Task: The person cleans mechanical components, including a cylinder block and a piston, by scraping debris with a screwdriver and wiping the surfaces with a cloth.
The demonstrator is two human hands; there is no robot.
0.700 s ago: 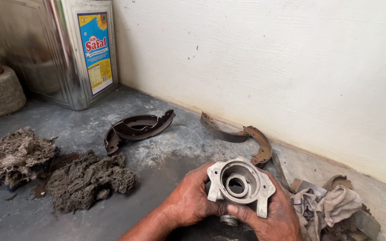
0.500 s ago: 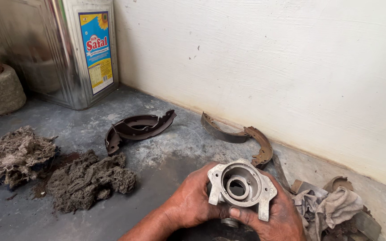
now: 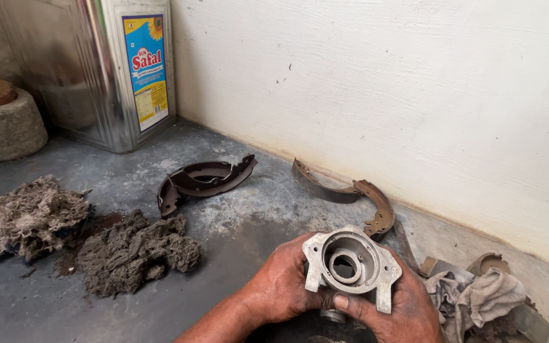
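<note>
Both hands hold a grey cast-metal housing (image 3: 351, 262) with a round bore and corner lugs, its open face tilted up. My left hand (image 3: 281, 286) grips its left side. My right hand (image 3: 401, 311) cups its right and underside, with the thumb across the lower front edge. A small round metal part (image 3: 333, 315) shows just below the housing, between the hands.
Dark brake shoes (image 3: 203, 180) lie on the grey floor, and rusty brake shoes (image 3: 351, 194) lie by the white wall. Two clumps of dirty cotton waste (image 3: 131, 251) sit at left. A metal tin (image 3: 106, 70) and a stone block (image 3: 4, 124) stand behind. Rags (image 3: 478, 298) lie at right.
The view has shifted slightly, so everything sits a little right and lower in frame. The hands keep the same grip on the housing.
</note>
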